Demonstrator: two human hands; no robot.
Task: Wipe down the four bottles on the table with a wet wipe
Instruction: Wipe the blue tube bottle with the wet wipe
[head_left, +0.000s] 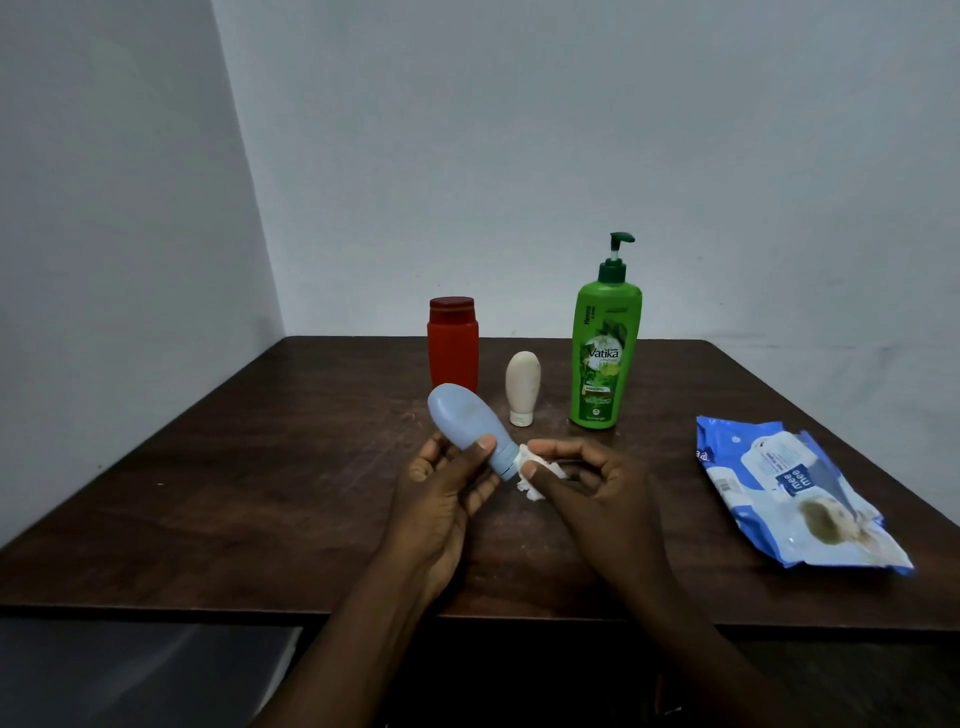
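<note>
- Blue bottle held above the table near its centre, tilted, rounded base toward 11 o'clock, cap end toward 4 o'clock.
- Left hand wrapped round the lower body of the blue bottle, thumb across the front just above the cap, fingers curled behind.
- Right hand pinching a crumpled white wet wipe between thumb and forefinger, remaining fingers loosely curled; wipe pressed against the cap end of the blue bottle.
- Red bottle upright at 12 o'clock from the hands, near the far edge, partly hidden at its foot by the blue bottle.
- Cream bottle standing on its white cap at 1 o'clock from the hands, between the red bottle and the green one, apart from both.
- Green pump bottle upright at 1 o'clock, farther right, label reading "Vatika", dark green pump on top.
- Wipes packet, blue and white, lying flat at 3 o'clock from the hands, well apart from the bottles, near the right edge.
</note>
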